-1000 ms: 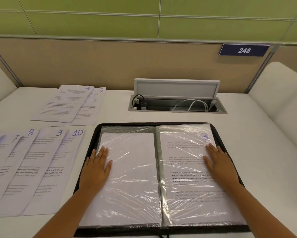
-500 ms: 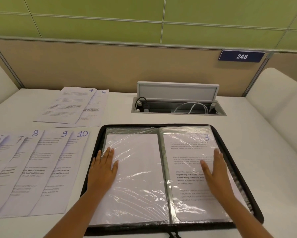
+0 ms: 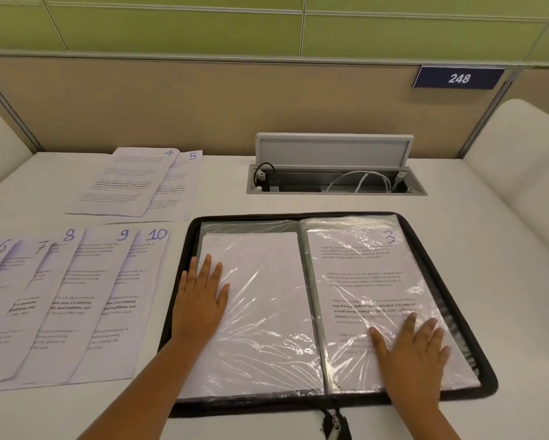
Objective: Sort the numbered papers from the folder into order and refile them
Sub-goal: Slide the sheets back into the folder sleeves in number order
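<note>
with page 3 (image 3: 374, 290) already sleeved on the right of the open zip folder (image 3: 184, 249), both hands lie flat, fingers straight, gripping nothing — left hand (image 3: 200, 300), right hand (image 3: 416, 354). sheet 4 (image 3: 127, 182) lies up-left beyond the folder, long axis running away — nearer the left hand, i'd judge.

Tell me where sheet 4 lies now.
In the head view, sheet 4 lies far left on the desk, overlapping sheet 5, behind the row of sheets 6 to 10.
</note>
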